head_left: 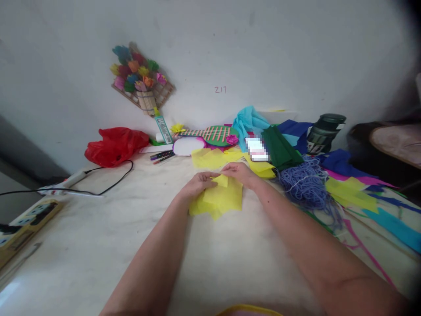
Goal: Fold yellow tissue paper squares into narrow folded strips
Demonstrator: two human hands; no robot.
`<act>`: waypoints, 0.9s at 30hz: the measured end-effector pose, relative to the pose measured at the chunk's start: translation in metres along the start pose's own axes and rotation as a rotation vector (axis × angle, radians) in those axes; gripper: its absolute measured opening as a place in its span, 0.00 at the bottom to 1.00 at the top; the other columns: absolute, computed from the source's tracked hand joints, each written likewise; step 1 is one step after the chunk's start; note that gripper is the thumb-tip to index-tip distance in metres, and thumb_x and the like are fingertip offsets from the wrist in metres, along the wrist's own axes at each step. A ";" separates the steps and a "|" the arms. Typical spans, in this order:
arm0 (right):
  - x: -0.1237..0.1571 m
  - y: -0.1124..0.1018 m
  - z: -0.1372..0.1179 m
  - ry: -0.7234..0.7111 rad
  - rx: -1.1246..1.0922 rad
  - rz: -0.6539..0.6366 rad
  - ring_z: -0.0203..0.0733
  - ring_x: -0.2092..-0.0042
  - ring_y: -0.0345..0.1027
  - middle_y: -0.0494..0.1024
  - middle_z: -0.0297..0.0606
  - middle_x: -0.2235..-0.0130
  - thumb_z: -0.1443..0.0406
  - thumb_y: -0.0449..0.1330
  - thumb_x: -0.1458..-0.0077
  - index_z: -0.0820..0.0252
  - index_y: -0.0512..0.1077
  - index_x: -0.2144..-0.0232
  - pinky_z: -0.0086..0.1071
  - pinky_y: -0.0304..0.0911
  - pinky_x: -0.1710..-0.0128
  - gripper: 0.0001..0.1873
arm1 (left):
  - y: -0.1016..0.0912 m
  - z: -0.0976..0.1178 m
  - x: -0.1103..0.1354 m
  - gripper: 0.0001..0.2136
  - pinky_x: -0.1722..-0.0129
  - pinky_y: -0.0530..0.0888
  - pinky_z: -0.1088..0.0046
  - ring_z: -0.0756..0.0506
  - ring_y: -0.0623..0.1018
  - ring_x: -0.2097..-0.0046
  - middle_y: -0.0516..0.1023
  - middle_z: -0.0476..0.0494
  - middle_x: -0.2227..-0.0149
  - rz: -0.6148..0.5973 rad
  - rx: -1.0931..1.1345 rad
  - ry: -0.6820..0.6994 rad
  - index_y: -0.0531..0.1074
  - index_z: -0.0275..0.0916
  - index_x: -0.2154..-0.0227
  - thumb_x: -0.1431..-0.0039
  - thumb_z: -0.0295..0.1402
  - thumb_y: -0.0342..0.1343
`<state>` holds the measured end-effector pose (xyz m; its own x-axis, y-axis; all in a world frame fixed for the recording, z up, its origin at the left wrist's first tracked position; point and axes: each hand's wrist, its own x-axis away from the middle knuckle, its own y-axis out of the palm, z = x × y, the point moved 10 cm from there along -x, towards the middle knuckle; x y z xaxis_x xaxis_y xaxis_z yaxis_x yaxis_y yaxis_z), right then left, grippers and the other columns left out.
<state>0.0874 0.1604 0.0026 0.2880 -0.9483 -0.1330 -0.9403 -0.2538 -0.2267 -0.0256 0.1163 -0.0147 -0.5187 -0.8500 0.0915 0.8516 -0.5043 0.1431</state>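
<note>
Between my hands is a small folded piece of yellow crepe paper (221,180). My left hand (198,183) pinches its left side, fingers closed. With thumb and fingertips together, my right hand (239,172) grips the upper right of the same piece. Beneath them, larger yellow sheets (226,199) with pointed edges lie on the pale table (138,237). More yellow paper (207,158) is spread just behind my hands. A phone (256,149) with a blurred screen rests on yellow paper behind my right hand.
A tangle of blue-purple yarn (304,182), dark green paper (281,147) and a dark jar (325,134) stand right. Behind are a green woven paper piece (217,135), markers (162,156) and a glue bottle (163,129). Left are a red plastic bag (115,147) and a power strip (29,221).
</note>
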 end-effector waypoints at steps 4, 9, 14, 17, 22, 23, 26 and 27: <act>0.001 0.002 -0.003 0.005 0.029 -0.018 0.36 0.69 0.65 0.73 0.33 0.74 0.59 0.63 0.63 0.60 0.72 0.75 0.32 0.58 0.63 0.12 | -0.003 -0.003 -0.001 0.19 0.75 0.67 0.76 0.49 0.74 0.74 0.76 0.42 0.72 0.042 -0.114 -0.044 0.73 0.34 0.62 0.60 0.35 0.61; 0.001 0.008 -0.008 -0.043 0.083 -0.044 0.38 0.68 0.67 0.75 0.35 0.72 0.60 0.62 0.61 0.60 0.73 0.74 0.33 0.59 0.63 0.11 | -0.013 0.010 -0.001 0.16 0.83 0.54 0.79 0.56 0.60 0.82 0.63 0.52 0.84 0.178 -0.371 0.022 0.70 0.34 0.79 0.61 0.44 0.60; 0.001 0.010 -0.014 -0.080 0.123 -0.054 0.38 0.66 0.67 0.76 0.36 0.70 0.59 0.62 0.60 0.60 0.74 0.73 0.32 0.59 0.62 0.12 | -0.013 0.016 -0.001 0.18 0.84 0.52 0.79 0.56 0.59 0.82 0.61 0.53 0.85 0.216 -0.464 0.061 0.66 0.35 0.81 0.59 0.47 0.58; 0.003 0.004 -0.016 -0.058 0.166 -0.020 0.39 0.67 0.66 0.75 0.36 0.70 0.55 0.60 0.58 0.61 0.74 0.73 0.31 0.58 0.64 0.15 | -0.014 0.014 -0.002 0.18 0.84 0.54 0.79 0.55 0.61 0.83 0.65 0.52 0.84 0.236 -0.430 0.051 0.68 0.35 0.79 0.59 0.47 0.58; 0.007 -0.009 -0.013 0.034 0.113 0.048 0.38 0.72 0.62 0.70 0.35 0.78 0.47 0.53 0.55 0.63 0.74 0.74 0.31 0.55 0.72 0.25 | -0.014 0.013 -0.003 0.18 0.81 0.61 0.78 0.51 0.69 0.79 0.73 0.47 0.79 0.240 -0.338 0.059 0.71 0.35 0.74 0.60 0.46 0.59; 0.008 -0.009 -0.014 0.030 0.104 0.046 0.37 0.73 0.61 0.69 0.34 0.79 0.47 0.54 0.56 0.63 0.74 0.75 0.30 0.54 0.73 0.24 | -0.014 0.012 -0.004 0.18 0.80 0.62 0.77 0.51 0.70 0.78 0.73 0.46 0.78 0.238 -0.328 0.052 0.71 0.35 0.73 0.60 0.46 0.59; 0.007 -0.007 -0.018 -0.013 0.142 0.024 0.34 0.75 0.57 0.65 0.31 0.82 0.49 0.59 0.59 0.62 0.72 0.79 0.29 0.52 0.75 0.21 | -0.015 0.008 -0.005 0.18 0.79 0.63 0.76 0.50 0.71 0.77 0.74 0.46 0.77 0.232 -0.316 0.037 0.71 0.35 0.73 0.59 0.46 0.59; 0.006 -0.006 -0.018 -0.025 0.158 0.017 0.34 0.76 0.57 0.65 0.31 0.82 0.50 0.60 0.60 0.62 0.72 0.80 0.29 0.52 0.75 0.20 | -0.016 0.007 -0.005 0.18 0.79 0.63 0.76 0.50 0.71 0.77 0.74 0.46 0.77 0.231 -0.327 0.033 0.70 0.35 0.73 0.59 0.47 0.58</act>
<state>0.0913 0.1522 0.0208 0.2788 -0.9467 -0.1611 -0.9054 -0.2032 -0.3726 -0.0370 0.1293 -0.0101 -0.3122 -0.9486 0.0518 0.9276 -0.3162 -0.1988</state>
